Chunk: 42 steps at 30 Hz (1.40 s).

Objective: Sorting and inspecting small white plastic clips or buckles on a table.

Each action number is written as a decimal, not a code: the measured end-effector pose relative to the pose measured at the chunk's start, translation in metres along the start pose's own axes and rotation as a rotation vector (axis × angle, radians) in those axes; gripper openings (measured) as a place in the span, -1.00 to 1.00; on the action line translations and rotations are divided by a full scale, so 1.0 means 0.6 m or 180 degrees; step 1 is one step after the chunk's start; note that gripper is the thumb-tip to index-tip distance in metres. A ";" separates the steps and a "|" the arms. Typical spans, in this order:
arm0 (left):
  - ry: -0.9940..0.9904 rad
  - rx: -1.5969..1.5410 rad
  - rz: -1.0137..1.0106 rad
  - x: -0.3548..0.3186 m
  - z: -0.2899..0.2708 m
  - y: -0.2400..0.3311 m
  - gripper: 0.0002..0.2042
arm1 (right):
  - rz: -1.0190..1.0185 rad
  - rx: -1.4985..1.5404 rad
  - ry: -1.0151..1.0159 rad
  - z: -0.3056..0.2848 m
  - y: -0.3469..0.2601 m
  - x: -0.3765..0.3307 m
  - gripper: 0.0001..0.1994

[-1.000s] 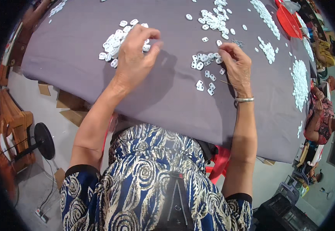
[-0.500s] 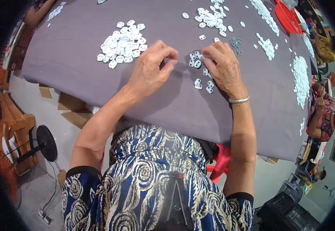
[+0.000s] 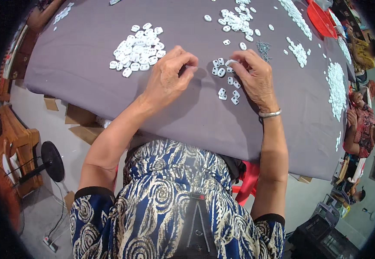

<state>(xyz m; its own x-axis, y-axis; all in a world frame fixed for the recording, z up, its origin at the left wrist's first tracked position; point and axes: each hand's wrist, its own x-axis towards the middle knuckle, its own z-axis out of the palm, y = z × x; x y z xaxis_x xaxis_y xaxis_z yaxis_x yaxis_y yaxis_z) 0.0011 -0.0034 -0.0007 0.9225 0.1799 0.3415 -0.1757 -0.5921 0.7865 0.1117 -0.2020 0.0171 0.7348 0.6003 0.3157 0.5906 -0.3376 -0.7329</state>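
Centrally, a grey-purple cloth-covered work table (image 3: pixel 92 82) fills the upper part of the head view; the person sits at its near edge in a blue dress with cream swirl print (image 3: pixel 170 207).

Left hand (image 3: pixel 168 77): resting on the cloth, fingers curled, thumb and forefinger pinched together at the tip; whether a piece sits in the pinch cannot be told.

Right hand (image 3: pixel 256 77): resting on the cloth, fingers bent, fingertips closed on one small white plastic piece (image 3: pixel 230 62) at the edge of the small cluster. A thin silver bangle (image 3: pixel 269 114) circles its wrist.

Small cluster of white two-hole plastic pieces (image 3: pixel 227 82): lying loose on the cloth between the two hands, just beside the right fingers, near the left fingertips.

Sorted heap of the same white pieces (image 3: pixel 138 49): dense, lying beyond the left hand, apart from it.

Scattered group of white pieces (image 3: pixel 237 19): further up the table, beyond the right hand.

Little pile of thin grey metal pins (image 3: pixel 263 48): just past the right hand's fingertips.

Long bands of white pieces (image 3: pixel 336 86): along the table's right side.

Red plastic tray (image 3: pixel 321 21): at the far right corner.

Black floor fan (image 3: pixel 51 162) and wooden furniture (image 3: pixel 17 146): on the floor to the left.

Other people (image 3: pixel 362 125): seated at the right rim.
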 end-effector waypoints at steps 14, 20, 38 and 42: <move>-0.0140 0.0017 -0.0184 -0.001 -0.002 0.007 -0.92 | -0.0720 -0.1046 0.1032 -0.008 0.045 0.008 -0.90; -0.0145 -0.0044 -0.0134 0.003 0.001 0.004 -0.92 | 0.0135 -0.1166 0.1469 -0.072 0.096 0.006 -0.94; -0.0108 0.0024 -0.0149 -0.002 -0.001 0.011 -0.93 | 0.0168 -0.1349 0.0498 -0.032 0.078 0.016 -0.92; -0.0091 0.0021 -0.0095 -0.003 -0.003 0.013 -0.93 | -0.0174 -0.1298 0.0690 -0.032 0.065 0.011 -0.94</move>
<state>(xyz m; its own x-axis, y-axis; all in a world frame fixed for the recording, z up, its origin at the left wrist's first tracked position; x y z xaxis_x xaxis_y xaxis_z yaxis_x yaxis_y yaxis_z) -0.0023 -0.0072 0.0058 0.9367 0.1751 0.3031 -0.1457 -0.5921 0.7926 0.1460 -0.2251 0.0018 0.7260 0.4744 0.4979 0.6815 -0.5932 -0.4285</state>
